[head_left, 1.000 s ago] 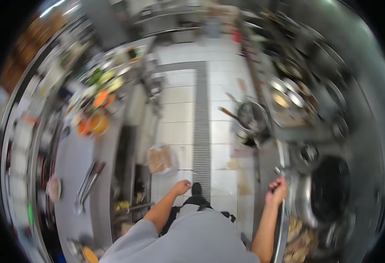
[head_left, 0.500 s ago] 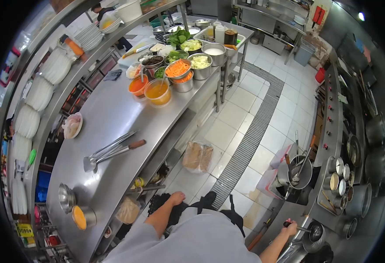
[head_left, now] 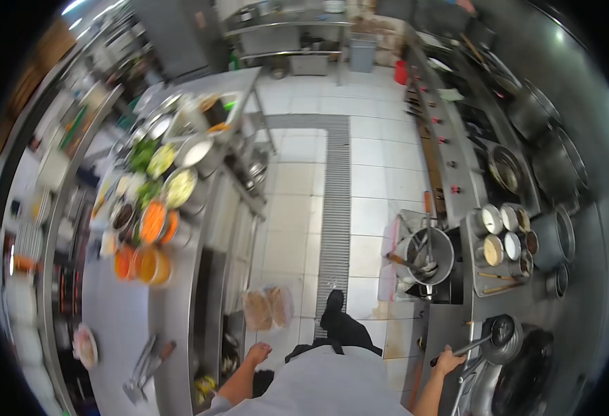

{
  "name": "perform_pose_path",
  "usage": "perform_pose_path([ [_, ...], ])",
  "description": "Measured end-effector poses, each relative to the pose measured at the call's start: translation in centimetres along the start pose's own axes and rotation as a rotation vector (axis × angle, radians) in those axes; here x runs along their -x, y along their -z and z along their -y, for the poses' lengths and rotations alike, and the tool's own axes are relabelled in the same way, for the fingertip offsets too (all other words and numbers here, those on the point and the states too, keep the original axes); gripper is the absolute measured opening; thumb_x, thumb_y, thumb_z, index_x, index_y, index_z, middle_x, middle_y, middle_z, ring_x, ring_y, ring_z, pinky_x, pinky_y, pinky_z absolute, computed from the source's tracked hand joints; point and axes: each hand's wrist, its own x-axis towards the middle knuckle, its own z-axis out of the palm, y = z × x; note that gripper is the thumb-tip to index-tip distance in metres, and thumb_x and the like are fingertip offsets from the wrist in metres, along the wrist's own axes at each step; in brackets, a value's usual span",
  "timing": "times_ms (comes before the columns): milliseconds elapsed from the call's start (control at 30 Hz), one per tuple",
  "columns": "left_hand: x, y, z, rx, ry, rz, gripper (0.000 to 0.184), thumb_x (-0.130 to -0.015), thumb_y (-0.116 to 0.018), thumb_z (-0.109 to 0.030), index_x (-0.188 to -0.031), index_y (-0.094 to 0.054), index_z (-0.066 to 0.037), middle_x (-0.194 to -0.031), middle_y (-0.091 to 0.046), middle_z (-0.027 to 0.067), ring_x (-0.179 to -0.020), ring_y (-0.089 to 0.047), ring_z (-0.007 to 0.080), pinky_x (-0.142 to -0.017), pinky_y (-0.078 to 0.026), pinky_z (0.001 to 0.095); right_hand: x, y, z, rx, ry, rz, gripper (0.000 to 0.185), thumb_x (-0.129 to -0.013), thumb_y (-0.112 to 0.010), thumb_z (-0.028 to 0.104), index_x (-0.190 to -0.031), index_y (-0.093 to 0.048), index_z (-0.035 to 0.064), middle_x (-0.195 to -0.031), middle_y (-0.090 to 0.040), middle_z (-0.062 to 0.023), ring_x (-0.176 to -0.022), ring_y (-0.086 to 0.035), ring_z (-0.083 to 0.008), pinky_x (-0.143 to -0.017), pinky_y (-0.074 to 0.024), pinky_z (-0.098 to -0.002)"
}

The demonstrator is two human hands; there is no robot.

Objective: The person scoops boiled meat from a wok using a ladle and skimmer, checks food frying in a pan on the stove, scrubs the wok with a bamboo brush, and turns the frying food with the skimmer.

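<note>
My right hand (head_left: 450, 360) is closed round the handle of a ladle (head_left: 502, 331), whose dark bowl rests over a metal strainer (head_left: 509, 348) at the stove's near end. Beside the strainer lies a large black wok (head_left: 526, 374). My left hand (head_left: 258, 353) hangs low near the counter's edge with its fingers curled; whether it holds anything is too small to tell. Nearest to it, a clear plastic bag with brown contents (head_left: 268, 309) lies on the tiled floor.
A steel counter (head_left: 120, 312) at left bears bowls of cut vegetables (head_left: 154, 220), sauces (head_left: 152, 267) and utensils (head_left: 148, 364). To the right are a pot with tools (head_left: 432, 260), a seasoning tray (head_left: 491, 284) and a stove with pans (head_left: 505, 170). A floor drain (head_left: 335, 208) runs ahead.
The view has swung right, toward the stove. The ladle and strainer now show more fully beside my right hand, and one foot has stepped forward.
</note>
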Motion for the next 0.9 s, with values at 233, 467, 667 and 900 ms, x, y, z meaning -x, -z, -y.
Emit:
perform_pose_path([
  [233,-9.9,5.9,-17.9,-0.012,-0.135,0.062,0.026,-0.087,-0.061,-0.020,-0.105,-0.064,-0.001,-0.089,-0.067,0.0080,-0.073,-0.063,0.0161,-0.066,-0.050,0.0292,3.8,0.9,2.6,0.453,0.072,-0.348,0.078,-0.080,-0.070,0.031,-0.140,-0.031,-0.0009,-0.133,-0.041,-0.0259,-0.125,-0.040,-0.0402,-0.100,-0.0385,-0.0467],
  [467,-19.2,9.5,-32.9,-0.004,-0.265,0.066,0.030,-0.086,-0.060,-0.015,-0.112,-0.059,-0.001,-0.088,-0.063,0.0072,-0.073,-0.063,0.0175,-0.061,-0.049,0.0296,5.6,-6.4,16.8,0.231,0.761,-0.431,0.064,-0.086,-0.064,0.020,-0.137,-0.034,-0.0048,-0.130,-0.043,-0.0234,-0.122,-0.042,-0.0353,-0.102,-0.0342,-0.0443],
  [667,-23.5,12.7,-47.0,-0.054,-0.426,0.049,0.033,-0.085,-0.060,-0.009,-0.115,-0.055,0.003,-0.072,-0.061,0.0068,-0.070,-0.065,0.0177,-0.063,-0.051,0.0305,7.8,-25.8,31.7,-0.140,1.020,-0.043,0.059,-0.084,-0.062,0.008,-0.135,-0.035,-0.0036,-0.121,-0.047,-0.0174,-0.106,-0.051,-0.0255,-0.091,-0.0422,-0.0360],
  [900,-30.5,17.8,-64.0,0.022,-0.394,0.149,0.039,-0.080,-0.061,-0.005,-0.118,-0.053,0.001,-0.062,-0.055,0.0030,-0.064,-0.063,0.0157,-0.063,-0.050,0.0292,13.5,-42.8,42.8,-0.157,1.103,0.306,0.059,-0.081,-0.067,0.009,-0.132,-0.039,-0.0025,-0.113,-0.052,-0.0169,-0.094,-0.055,-0.0255,-0.080,-0.0460,-0.0350],
])
